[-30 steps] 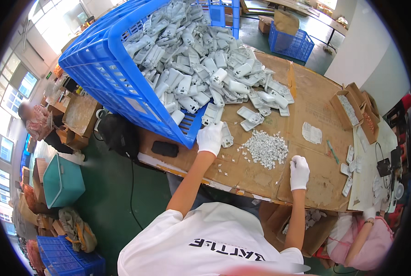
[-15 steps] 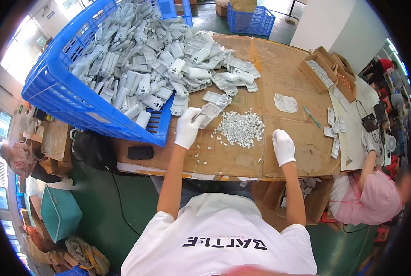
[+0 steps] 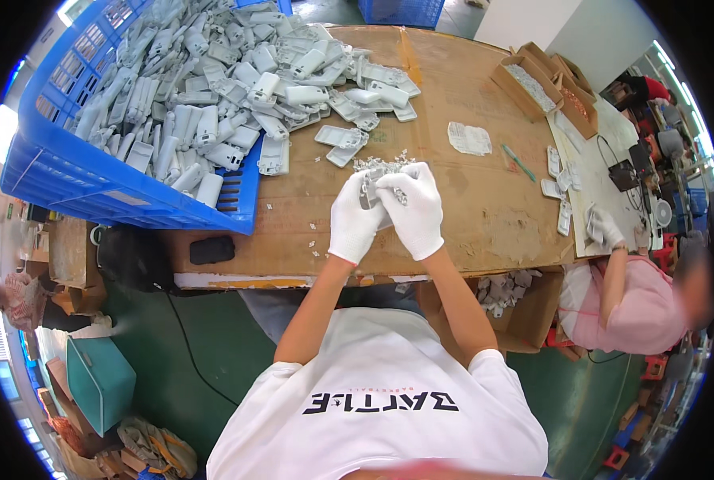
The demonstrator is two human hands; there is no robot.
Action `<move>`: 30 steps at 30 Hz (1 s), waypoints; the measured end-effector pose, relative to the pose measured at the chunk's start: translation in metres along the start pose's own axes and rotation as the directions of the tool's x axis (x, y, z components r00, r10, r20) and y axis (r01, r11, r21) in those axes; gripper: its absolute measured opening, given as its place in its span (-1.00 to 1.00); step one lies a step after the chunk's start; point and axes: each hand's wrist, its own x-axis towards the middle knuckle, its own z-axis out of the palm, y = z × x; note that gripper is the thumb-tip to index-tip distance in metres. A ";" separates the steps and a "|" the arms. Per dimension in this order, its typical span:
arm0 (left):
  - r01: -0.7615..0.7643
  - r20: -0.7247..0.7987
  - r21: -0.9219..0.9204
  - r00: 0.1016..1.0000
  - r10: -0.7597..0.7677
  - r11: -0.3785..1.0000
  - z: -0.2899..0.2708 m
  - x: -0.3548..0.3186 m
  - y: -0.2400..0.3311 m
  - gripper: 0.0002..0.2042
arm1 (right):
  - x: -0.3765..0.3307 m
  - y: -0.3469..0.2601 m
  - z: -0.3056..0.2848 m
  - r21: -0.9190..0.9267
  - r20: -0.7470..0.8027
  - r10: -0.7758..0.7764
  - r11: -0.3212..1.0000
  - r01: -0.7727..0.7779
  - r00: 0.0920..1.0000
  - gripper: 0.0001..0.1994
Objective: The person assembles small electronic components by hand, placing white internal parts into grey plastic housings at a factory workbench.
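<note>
1. Workshop floor painted green surrounds your brown counter [image 3: 485, 216], with a second blue crate at the far end of the room.
2. Take the big blue crate [image 3: 93, 188] as your landmark: it lies tipped on the counter, spilling a heap of grey plastic casings [image 3: 237, 88] out of its open side.
3. Your left hand [image 3: 354, 218] and right hand [image 3: 411, 210], both in white gloves, meet just to the near right of the crate's lower corner, touching each other.
4. Both hands are closed around one grey plastic part [image 3: 370, 188], pinched between the fingers of each; only a bit of it shows between the gloves.
5. Just beyond your hands, further from the crate's corner, sits a small pile of tiny white pieces [image 3: 381, 164] on the counter.
6. Near the crate's lower edge, on the counter's near side, lies a black phone [image 3: 212, 250].
7. Well to the right of the crate, past a flat white sheet [image 3: 470, 138], stand open cardboard boxes [image 3: 542, 80].
8. Far right of the crate, another person in a pink top [image 3: 637, 300] works with a gloved hand [image 3: 605, 228] at the counter's end.
</note>
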 end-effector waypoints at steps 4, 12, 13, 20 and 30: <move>-0.036 -0.035 0.117 0.999 0.040 0.992 0.002 -0.005 0.000 -0.61 | -0.006 0.007 0.008 -0.114 -0.009 -0.004 0.994 0.003 1.000 -0.85; -0.197 -0.014 0.246 0.978 0.207 0.949 0.001 -0.009 0.009 -0.69 | 0.011 0.010 -0.012 0.154 0.091 0.375 0.910 -0.385 0.922 -0.89; -0.281 -0.017 0.216 0.956 0.291 0.935 -0.001 -0.008 0.009 -0.70 | 0.011 0.011 -0.016 0.227 0.257 0.395 0.863 -0.452 0.882 -0.87; -0.257 0.022 0.332 0.964 0.265 0.907 -0.008 -0.009 0.005 -0.75 | -0.004 0.008 -0.008 0.085 0.280 0.313 0.933 -0.349 0.908 -0.82; -0.171 -0.027 0.341 0.981 0.191 0.924 -0.010 -0.015 0.004 -0.89 | -0.002 0.017 -0.014 0.037 0.439 0.385 0.895 -0.445 0.812 -0.86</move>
